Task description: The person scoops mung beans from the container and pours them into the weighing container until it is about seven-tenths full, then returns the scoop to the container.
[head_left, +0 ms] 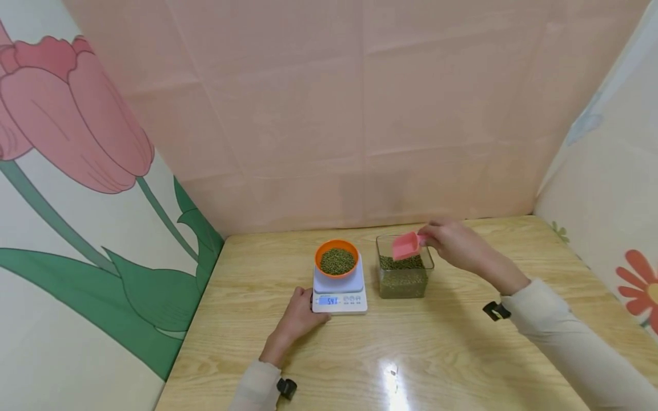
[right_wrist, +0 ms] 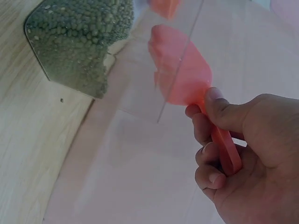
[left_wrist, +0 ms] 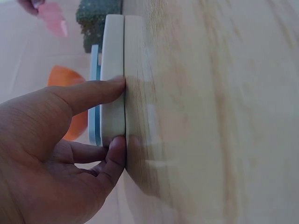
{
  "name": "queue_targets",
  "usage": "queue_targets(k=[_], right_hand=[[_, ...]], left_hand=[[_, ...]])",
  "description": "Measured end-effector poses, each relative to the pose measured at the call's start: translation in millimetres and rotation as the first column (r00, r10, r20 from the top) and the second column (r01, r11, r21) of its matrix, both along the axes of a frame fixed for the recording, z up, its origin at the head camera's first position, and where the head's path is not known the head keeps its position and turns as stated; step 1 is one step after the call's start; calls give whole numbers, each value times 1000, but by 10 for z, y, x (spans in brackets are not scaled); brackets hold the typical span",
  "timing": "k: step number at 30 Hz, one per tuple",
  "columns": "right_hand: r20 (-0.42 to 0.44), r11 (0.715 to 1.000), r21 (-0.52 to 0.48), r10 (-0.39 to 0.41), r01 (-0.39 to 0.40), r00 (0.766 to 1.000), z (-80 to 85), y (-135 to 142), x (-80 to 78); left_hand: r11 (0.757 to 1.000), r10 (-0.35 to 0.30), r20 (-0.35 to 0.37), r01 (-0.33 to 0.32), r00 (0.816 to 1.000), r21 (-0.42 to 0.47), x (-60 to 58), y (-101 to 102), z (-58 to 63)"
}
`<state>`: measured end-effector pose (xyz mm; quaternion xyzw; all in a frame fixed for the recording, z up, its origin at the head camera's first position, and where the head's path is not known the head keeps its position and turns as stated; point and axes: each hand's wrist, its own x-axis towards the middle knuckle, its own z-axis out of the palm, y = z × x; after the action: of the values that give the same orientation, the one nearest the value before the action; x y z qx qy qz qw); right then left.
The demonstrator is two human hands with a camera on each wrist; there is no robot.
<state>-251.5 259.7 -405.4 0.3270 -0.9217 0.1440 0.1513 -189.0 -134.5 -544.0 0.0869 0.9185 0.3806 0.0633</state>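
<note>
In the head view, my right hand (head_left: pixel 454 242) grips the handle of a small pink scoop (head_left: pixel 406 246), held over a clear box (head_left: pixel 403 285) partly filled with green mung beans (right_wrist: pixel 81 39). The scoop's pan shows bare pink inside. My left hand (head_left: pixel 300 315) holds the near left corner of a white digital kitchen scale (head_left: pixel 339 305), thumb along its front edge and fingers at its side, as the left wrist view shows. On the scale's platform sits an orange bowl (head_left: pixel 319 251) with mung beans (head_left: pixel 337 261) in it. Digits show on the lit display (head_left: pixel 329 301).
The scale and box stand side by side on a wood-grain table (head_left: pixel 437 365), close to the pink-covered back wall (head_left: pixel 308 142). A wall with painted tulips (head_left: pixel 103 114) rises at the left, another with a red flower at the right. One loose bean (right_wrist: pixel 61 100) lies near the box.
</note>
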Motion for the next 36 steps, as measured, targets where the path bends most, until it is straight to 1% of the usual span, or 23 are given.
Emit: queue_targets(k=[4,11,19,30,36], right_hand=[[6,999,38,6,-7,1000,-75,-32,-21],[25,996,83,-16,14,1000,-178,-85,-35],[46,992,120,-38,32,998,-210,-138,-56],[52,990,137,-43,35,998,-282,-223,-106],[45,989,147,-39,32,998,-293,-285,-129]], left_hand=[[1000,3,3,-3,1000,7,2,2,-8],[1000,-8,-11,8,1000,4,-2,6,-28],[1000,-3,-8,3,1000,11,-16,5,-44],[1000,-3,-6,3,1000,19,-15,-2,-54],[1000,2,-3,-2,1000,15,-19,-5,-61]])
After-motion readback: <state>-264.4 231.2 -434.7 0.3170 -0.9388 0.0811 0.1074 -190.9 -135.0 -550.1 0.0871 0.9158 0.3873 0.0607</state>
